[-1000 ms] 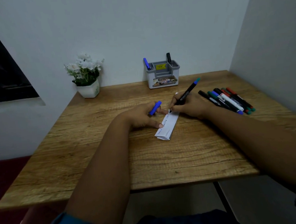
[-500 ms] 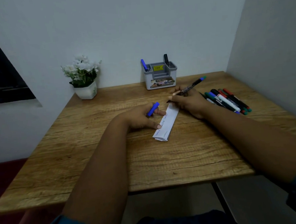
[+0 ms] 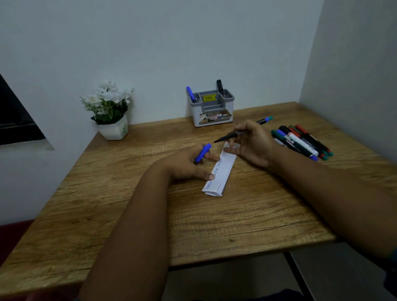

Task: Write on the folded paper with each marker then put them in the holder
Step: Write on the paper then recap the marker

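right hand (image 3: pixel 253 144) fingers pinch marker (image 3: pixel 236 133) — off paper (image 3: pixel 219 170); left hand (image 3: pixel 189 162) fingers pinch cap (image 3: pixel 202 153)

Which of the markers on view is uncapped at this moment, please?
The marker in the right hand: its bare tip points left, unlike the capped ones.

Both hands over the middle of the desk

Our left hand (image 3: pixel 189 161) lies palm down, fingers curled round a blue cap (image 3: pixel 202 152), two fingertips pressing flat. Our right hand (image 3: pixel 250 144) hovers just beyond it, pinching a marker (image 3: pixel 233 134) level, tip toward the left. Both forearms reach in from the near edge.
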